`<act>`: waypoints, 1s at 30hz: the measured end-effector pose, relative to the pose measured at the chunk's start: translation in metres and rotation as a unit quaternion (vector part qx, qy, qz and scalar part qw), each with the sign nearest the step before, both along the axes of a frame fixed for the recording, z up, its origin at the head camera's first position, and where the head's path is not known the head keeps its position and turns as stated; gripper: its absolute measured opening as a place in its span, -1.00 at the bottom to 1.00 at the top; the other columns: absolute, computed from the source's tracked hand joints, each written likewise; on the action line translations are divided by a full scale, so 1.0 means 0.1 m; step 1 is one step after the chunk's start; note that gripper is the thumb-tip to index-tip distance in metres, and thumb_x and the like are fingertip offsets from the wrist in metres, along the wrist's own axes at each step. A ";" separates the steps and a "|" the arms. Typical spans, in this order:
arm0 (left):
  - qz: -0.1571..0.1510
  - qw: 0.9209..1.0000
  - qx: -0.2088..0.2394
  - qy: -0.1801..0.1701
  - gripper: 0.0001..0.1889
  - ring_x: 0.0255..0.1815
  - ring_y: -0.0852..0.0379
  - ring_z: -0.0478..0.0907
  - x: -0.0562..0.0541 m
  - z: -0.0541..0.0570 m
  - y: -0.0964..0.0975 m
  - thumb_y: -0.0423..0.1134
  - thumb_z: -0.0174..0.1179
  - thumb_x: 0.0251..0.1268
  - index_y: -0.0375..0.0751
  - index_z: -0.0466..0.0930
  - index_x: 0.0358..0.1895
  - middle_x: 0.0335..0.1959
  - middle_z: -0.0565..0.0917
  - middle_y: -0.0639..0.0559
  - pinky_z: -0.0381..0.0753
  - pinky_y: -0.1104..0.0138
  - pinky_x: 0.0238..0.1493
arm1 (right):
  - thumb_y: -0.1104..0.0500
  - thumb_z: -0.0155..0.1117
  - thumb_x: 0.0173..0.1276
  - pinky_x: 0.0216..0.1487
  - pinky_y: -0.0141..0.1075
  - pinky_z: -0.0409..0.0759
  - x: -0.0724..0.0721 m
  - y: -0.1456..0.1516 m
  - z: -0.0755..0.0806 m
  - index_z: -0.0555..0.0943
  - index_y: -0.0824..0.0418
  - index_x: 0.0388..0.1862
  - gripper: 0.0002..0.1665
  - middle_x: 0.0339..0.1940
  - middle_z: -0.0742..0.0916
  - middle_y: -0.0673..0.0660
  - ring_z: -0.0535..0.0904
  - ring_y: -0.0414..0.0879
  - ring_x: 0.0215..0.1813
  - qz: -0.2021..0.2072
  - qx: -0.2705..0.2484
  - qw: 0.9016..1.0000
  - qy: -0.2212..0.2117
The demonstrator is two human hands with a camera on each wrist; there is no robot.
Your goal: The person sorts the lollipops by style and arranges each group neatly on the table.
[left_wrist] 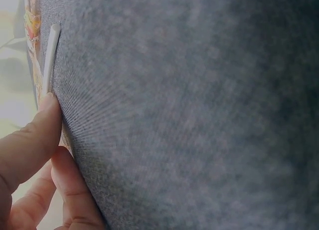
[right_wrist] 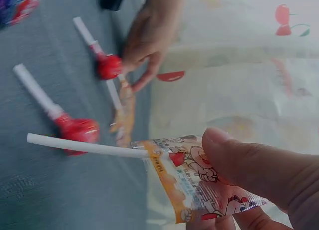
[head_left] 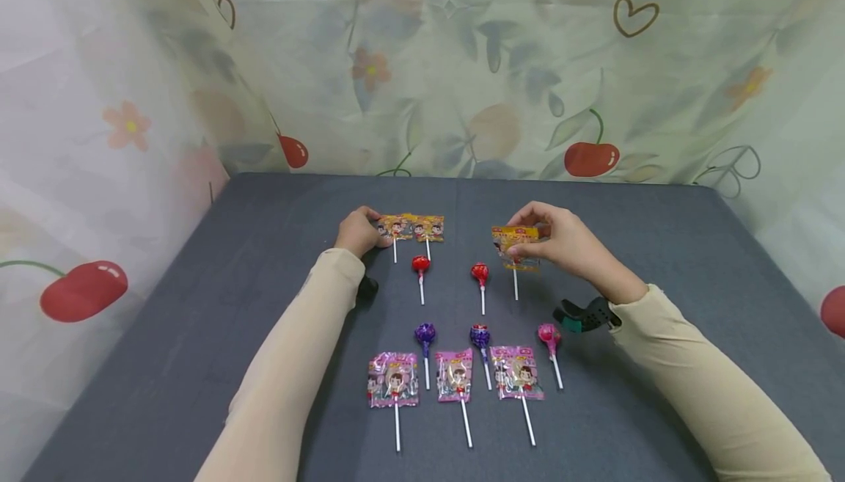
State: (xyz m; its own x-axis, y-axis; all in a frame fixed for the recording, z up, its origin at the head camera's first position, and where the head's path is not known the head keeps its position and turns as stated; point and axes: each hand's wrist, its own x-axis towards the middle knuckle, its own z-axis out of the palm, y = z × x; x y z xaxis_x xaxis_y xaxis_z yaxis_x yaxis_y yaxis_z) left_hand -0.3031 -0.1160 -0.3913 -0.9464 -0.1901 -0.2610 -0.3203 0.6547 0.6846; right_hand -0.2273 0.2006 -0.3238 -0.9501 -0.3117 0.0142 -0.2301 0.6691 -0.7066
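Observation:
At the back of the table, my left hand pinches the left edge of an orange-wrapped flat lollipop. A second orange-wrapped lollipop lies against its right side. Over to the right, my right hand holds another orange-wrapped lollipop by its wrapper between thumb and fingers, its white stick pointing toward the front. This one appears raised off the cloth in the right wrist view. Two red ball lollipops, one on the left and one on the right, lie between and in front of the hands.
Nearer the front lie two purple ball lollipops and a pink one. Three pink-wrapped flat lollipops form the front row. The grey tabletop is bordered by a patterned curtain behind and at the sides.

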 end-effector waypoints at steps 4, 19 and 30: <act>-0.004 1.000 -0.011 0.005 -0.39 0.31 -0.14 0.34 0.01 0.01 0.01 -0.31 0.46 0.04 -0.21 0.46 0.21 0.30 0.44 -0.22 0.31 0.09 0.33 | 0.14 0.44 0.21 -0.21 -0.23 0.57 -0.03 -0.06 0.14 0.53 0.20 0.02 -0.56 0.06 0.64 0.21 0.67 0.06 -0.07 0.004 -0.043 0.999 -0.004; -0.003 1.000 -0.012 0.002 -0.38 0.28 -0.13 0.36 0.00 0.00 0.00 -0.29 0.46 0.04 -0.20 0.45 0.22 0.31 0.44 -0.21 0.32 0.09 0.31 | 0.14 0.38 0.27 -0.15 -0.30 0.62 -0.38 -0.39 0.35 0.47 0.15 0.15 -0.51 -0.03 0.66 0.10 0.65 -0.14 -0.16 -0.028 -0.219 0.975 -0.031; -0.007 1.000 -0.013 -0.002 -0.39 0.29 -0.13 0.35 0.01 0.02 0.01 -0.29 0.45 0.06 -0.20 0.44 0.23 0.31 0.43 -0.22 0.31 0.08 0.32 | 0.25 0.31 0.32 0.05 -0.14 0.55 -0.68 -0.58 0.03 0.44 0.18 0.30 -0.44 -0.20 0.62 0.07 0.62 -0.06 -0.15 -0.016 -0.227 0.968 -0.102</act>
